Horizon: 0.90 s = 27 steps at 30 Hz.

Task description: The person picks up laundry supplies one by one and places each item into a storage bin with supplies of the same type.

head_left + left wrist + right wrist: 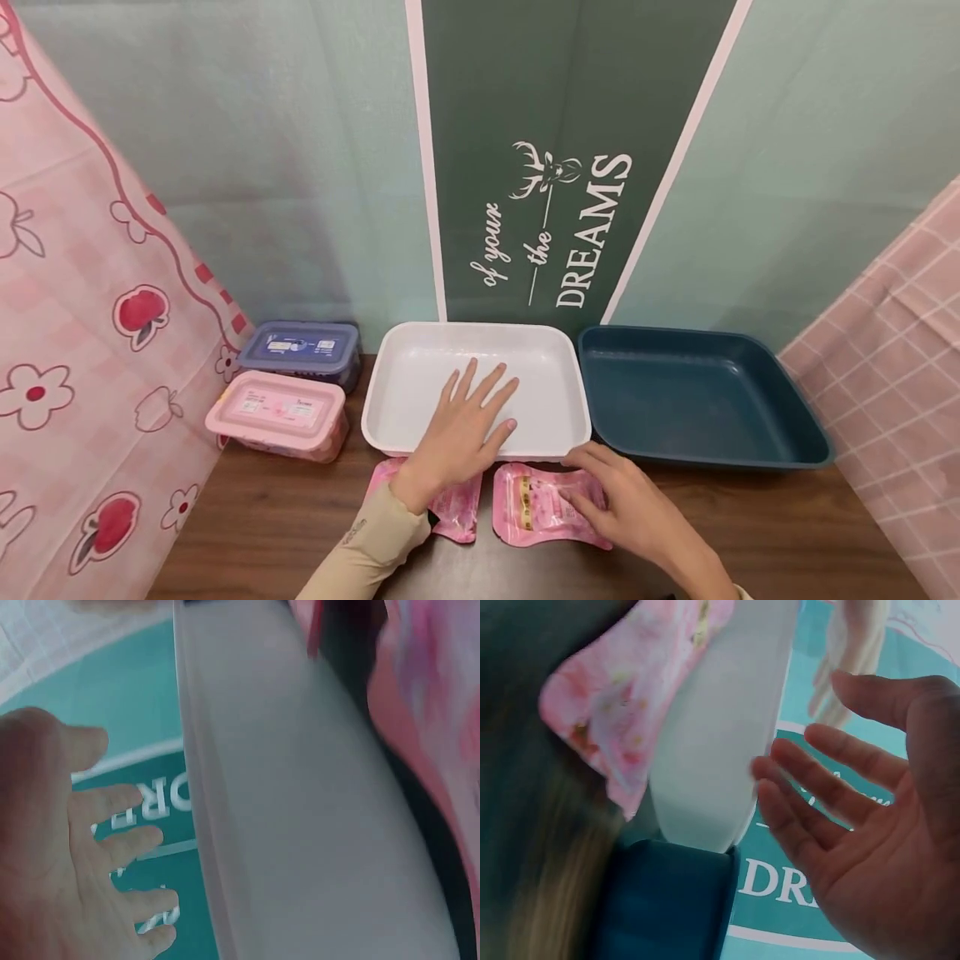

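My left hand (465,429) is spread, fingers apart, over the white tray (547,392). Below that wrist lies a pink pouch (459,508), partly covered by the forearm. A second pink pouch (528,508), with a yellow strip on it, lies to its right in front of the tray. My right hand (626,500) is over this pouch's right part, with fingers loosely bent near the tray's front right corner. In the right wrist view the palm of the right hand (885,832) holds nothing. The left wrist view likewise shows the left hand (67,855) with nothing in it.
A dark blue tray (697,408) stands right beside the white one. On the left, a pink lidded box (281,408) sits in front of a blue lidded box (300,346). All rest on a brown wooden table (247,517), with a printed cloth (337,167) behind.
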Motion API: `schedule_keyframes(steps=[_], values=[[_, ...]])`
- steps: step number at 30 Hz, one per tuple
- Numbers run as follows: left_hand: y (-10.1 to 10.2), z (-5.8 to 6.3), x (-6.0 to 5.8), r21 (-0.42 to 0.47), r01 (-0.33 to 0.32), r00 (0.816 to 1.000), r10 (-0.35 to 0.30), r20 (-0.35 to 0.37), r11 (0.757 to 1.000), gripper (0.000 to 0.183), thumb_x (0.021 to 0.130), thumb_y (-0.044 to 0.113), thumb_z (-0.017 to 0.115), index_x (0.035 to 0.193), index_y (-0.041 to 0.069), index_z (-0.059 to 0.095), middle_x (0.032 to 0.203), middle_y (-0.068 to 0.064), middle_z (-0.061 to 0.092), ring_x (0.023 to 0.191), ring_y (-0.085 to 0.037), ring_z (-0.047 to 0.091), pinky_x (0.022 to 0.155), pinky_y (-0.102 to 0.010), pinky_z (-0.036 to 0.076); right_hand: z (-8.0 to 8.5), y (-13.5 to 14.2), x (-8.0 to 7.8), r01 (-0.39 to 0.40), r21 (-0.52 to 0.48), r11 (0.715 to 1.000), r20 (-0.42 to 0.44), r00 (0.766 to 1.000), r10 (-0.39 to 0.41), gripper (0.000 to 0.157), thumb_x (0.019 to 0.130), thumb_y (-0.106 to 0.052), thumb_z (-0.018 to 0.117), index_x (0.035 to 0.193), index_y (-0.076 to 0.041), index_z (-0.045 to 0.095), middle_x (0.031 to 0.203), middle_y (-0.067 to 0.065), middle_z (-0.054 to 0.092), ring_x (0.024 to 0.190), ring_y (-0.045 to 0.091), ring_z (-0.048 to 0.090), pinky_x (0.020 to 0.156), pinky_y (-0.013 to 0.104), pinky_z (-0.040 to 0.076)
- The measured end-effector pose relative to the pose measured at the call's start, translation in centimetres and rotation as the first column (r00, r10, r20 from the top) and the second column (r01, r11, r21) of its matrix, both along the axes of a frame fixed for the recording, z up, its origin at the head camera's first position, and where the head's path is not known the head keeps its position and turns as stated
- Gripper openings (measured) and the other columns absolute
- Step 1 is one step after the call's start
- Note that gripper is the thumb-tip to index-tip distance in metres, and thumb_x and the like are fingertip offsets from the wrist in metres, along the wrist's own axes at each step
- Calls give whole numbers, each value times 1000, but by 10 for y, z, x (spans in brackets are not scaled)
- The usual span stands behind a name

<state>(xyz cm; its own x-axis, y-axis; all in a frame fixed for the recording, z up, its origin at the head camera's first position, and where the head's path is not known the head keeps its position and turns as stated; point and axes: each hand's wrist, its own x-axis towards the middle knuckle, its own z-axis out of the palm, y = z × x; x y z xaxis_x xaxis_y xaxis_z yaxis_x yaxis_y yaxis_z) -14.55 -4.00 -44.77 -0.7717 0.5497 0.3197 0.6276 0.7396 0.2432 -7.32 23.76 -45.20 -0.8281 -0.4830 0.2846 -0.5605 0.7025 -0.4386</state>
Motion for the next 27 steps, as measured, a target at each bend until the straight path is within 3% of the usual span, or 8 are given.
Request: schedule_keyframes(steps=[7,15,21,27], values=[[30,-6,11,-103,104,994,-101,27,989,56,114,45,38,165,22,42,174,-6,36,162,-44,26,130,-62,25,-14,3,11,-16,93,995,94,996,7,45,90,-29,86,130,-14,73,132,-2,71,114,18,70,97,48,62],[59,-13,20,-207,187,976,-206,-76,960,53,114,43,38,163,24,46,171,-1,41,161,-41,31,128,-56,31,-35,3,21,-23,150,988,-50,998,31,60,85,-26,90,140,-14,68,143,1,66,129,23,65,101,54,59],[74,-16,17,-340,236,951,-288,-110,910,55,113,46,38,165,27,43,174,-1,35,163,-38,26,130,-53,30,-41,7,23,-28,198,980,14,1000,26,59,84,-26,91,138,-12,69,143,4,67,130,26,64,103,56,57],[84,-15,8,-427,277,929,-354,-110,861,58,114,50,36,167,27,38,177,1,29,165,-31,23,131,-49,29,-39,7,19,-36,224,974,26,999,31,54,83,-26,92,132,-13,71,136,-1,66,123,20,60,102,54,58]])
